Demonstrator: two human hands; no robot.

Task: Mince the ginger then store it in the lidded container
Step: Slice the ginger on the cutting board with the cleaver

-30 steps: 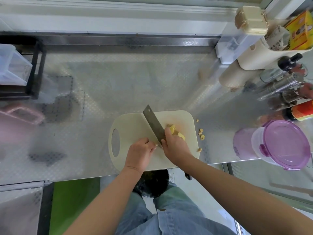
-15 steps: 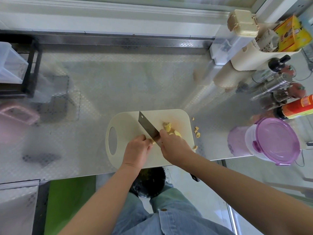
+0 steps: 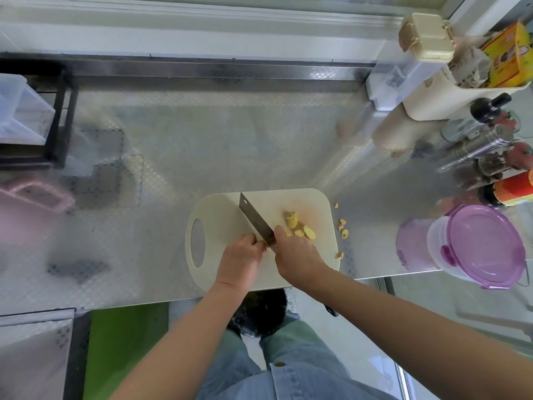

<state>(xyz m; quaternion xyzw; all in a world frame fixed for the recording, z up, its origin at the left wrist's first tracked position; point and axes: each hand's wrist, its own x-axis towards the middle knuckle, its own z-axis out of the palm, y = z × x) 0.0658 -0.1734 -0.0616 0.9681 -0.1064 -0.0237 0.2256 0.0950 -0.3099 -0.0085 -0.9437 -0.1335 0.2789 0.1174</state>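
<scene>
R grip (image 3: 297, 255) clenched on cleaver (image 3: 255, 217) handle. Blade's long axis runs from the hands toward far-left across cutting board (image 3: 219, 215). L grip (image 3: 242, 261) curled vs blade's left face near heel; can't tell if it pins a piece. Ginger chunks (image 3: 300, 228) lie just right of blade, nearer R grip, w/ stray bits (image 3: 343, 228) on desk (image 3: 202, 145). Lidded container (image 3: 484, 246) well off right, lid on. Chunks coarse, so mincing prob. early.

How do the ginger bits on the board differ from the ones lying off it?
The ginger on the board lies bunched beside the cleaver; the ginger on the counter lies scattered apart. The board pieces look larger, the counter pieces smaller. Both are yellow and not yet minced.
</scene>
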